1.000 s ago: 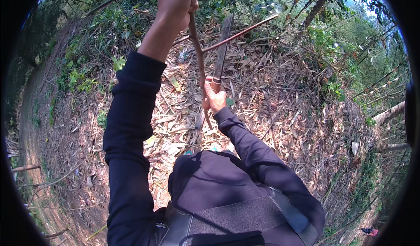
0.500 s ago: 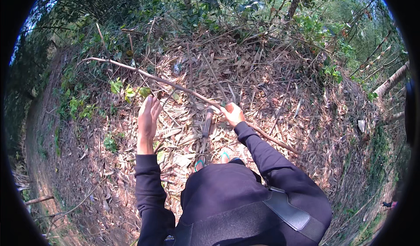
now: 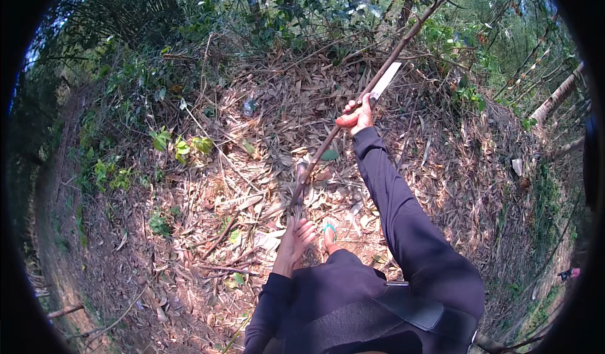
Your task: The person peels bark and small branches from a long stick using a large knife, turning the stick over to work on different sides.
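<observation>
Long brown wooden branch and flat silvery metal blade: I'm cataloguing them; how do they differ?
The long brown wooden branch is dark; the flat silvery metal blade is bright. The branch is much longer than the blade's visible part. Both slant toward the upper right.

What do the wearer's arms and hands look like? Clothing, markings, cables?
Both arms wear long, plain, dark sleeves: left sleeve, right sleeve, the cuffs ending at the wrists. Left hand and right hand are gloveless. No cables or markings visible on either arm.
</observation>
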### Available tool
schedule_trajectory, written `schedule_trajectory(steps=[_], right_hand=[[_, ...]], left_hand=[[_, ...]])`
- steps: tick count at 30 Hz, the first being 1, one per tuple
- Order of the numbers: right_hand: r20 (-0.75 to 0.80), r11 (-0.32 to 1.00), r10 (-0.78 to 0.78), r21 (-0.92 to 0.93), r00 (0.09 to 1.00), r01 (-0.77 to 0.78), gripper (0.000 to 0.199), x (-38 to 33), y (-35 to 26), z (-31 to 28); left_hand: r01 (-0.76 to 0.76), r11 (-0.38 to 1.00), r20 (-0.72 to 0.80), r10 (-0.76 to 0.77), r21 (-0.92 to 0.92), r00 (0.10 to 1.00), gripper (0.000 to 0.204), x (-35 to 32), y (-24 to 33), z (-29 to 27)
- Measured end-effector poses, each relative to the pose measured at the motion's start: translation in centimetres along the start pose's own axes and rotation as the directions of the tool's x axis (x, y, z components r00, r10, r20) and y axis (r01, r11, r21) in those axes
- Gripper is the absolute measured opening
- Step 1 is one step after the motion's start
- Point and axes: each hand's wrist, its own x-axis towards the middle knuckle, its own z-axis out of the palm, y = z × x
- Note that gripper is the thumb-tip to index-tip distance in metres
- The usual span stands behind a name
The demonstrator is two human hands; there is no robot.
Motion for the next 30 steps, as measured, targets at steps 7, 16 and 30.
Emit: schedule_trajectory(steps=[7,16,30], right_hand=[[0.013,0.855,0.391,0.364,0.920,-0.369,0.064,-11.5,10.4,-3.3],[-0.227,0.819,0.573,0.116,0.787,-0.563,0.052,-20.4,15.5,-8.0],[0.230,0.012,0.196,-0.973,0.953,0.232,0.032,-32.3,-1.4,-10.5]], left_hand=[[-0.485,0.788,-0.532,0.244,-0.379,0.811,0.122,-3.7,10.2,-6.1],[-0.889,0.368,-0.680,0.579,-0.274,0.449,0.059,-10.6,18.7,-7.8],[-0.945,0.311,-0.187,0.939,0.101,0.289,0.048,-14.9,33.3,11.4]])
